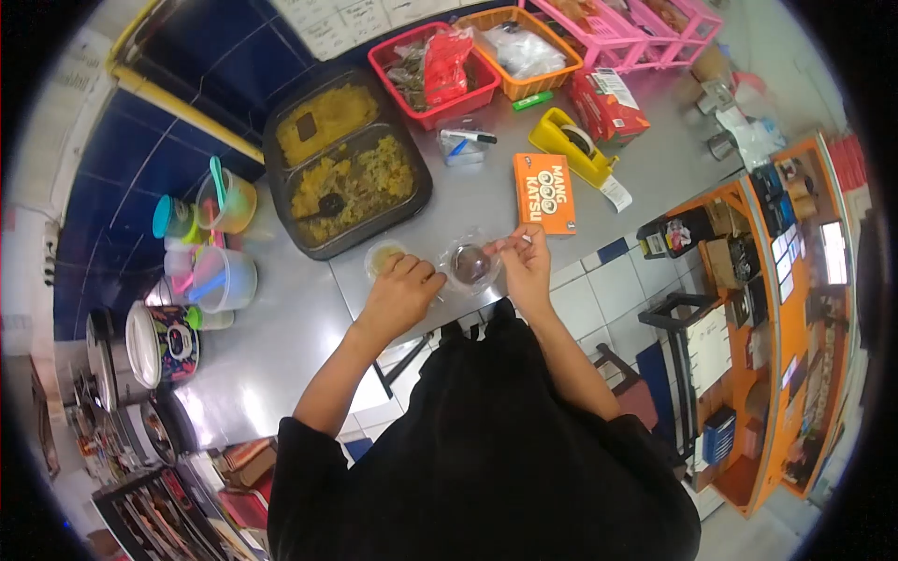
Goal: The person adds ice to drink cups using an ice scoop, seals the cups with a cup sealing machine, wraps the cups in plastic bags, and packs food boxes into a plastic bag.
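Note:
Near the front edge of the metal table, my left hand (402,292) is over a small clear cup (383,255) with pale contents, its fingers bent and partly hiding the cup. To the right, my right hand (526,269) pinches at the edge of a clear plastic wrapping around a round container of dark contents (470,264). An orange box (545,194) stands just beyond my right hand. Behind my left hand is a black two-compartment tray (423,194) of yellow and greenish food, with a dark scoop in the nearer compartment.
Colored tubs (227,280) and a patterned pot (175,344) are at the left. Red (440,114) and orange (541,86) baskets stand at the back, near a yellow tape dispenser (561,150), a red box (608,107) and a pink rack (617,51). Orange shelves (767,449) are at the right.

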Demonstrator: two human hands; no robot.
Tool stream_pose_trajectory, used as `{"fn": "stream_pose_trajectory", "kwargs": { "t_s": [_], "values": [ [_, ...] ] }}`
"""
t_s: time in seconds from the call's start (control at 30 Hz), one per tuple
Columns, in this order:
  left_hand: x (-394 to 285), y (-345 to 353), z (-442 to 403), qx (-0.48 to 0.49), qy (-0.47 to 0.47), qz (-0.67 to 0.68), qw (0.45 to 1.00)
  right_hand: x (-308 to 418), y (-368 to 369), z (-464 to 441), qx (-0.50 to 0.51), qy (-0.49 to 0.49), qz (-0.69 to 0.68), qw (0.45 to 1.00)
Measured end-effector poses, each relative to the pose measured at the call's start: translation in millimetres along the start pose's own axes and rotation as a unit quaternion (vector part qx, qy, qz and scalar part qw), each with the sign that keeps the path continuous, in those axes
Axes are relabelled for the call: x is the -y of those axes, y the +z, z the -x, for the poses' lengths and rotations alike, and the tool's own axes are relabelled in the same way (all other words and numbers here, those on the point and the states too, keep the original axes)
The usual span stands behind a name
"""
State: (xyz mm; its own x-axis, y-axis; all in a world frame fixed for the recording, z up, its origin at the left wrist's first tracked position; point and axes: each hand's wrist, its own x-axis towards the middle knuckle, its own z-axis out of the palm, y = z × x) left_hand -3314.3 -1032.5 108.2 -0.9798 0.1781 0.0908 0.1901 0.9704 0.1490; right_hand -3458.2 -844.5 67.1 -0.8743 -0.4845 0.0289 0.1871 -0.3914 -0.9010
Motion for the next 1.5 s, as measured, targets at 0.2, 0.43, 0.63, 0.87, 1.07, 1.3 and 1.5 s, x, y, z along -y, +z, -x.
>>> {"fn": "stream_pose_trajectory", "kwargs": {
  "t_s": [0.2, 0.43, 0.63, 0.87, 1.07, 1.3, 1.5],
  "values": [
    [-19.0, -18.7, -14.4, 0.023, -0.001, 0.001, 1.0, -3.3, 3.2, -5.0, 0.051, 0.014, 0.085, 0.995],
    [-6.7, 51.3, -5.9, -0.138, 0.087, -0.095, 0.982, -24.1, 2.0, 2.2, 0.244, -0.085, 0.637, 0.727],
    [-23.3, 15.4, -0.9, -0.138, 0.051, 0.113, 0.983, -35.1, 19.0, 1.8, 0.16, -0.027, 0.639, 0.752],
    [-9.7, -55.5, -25.4, 0.17, 0.023, 0.251, 0.952, -4.9, 11.7, -10.2, 0.198, -0.096, 0.62, 0.753],
    [-17.7, -48.3, -20.8, 0.03, 0.008, 0.107, 0.994, 71.0, -5.3, -0.8, -0.059, -0.131, 0.678, 0.721],
    [17.2, -9.9, -22.2, 0.029, -0.13, 0.588, 0.798, 35.9, -30.6, -5.4, 0.182, -0.094, 0.193, 0.96],
    [-8.4, 60.2, -59.6, -0.137, -0.183, 0.762, 0.606, -4.7, -15.0, 0.2, 0.155, -0.038, -0.011, 0.987]
  ]
}}
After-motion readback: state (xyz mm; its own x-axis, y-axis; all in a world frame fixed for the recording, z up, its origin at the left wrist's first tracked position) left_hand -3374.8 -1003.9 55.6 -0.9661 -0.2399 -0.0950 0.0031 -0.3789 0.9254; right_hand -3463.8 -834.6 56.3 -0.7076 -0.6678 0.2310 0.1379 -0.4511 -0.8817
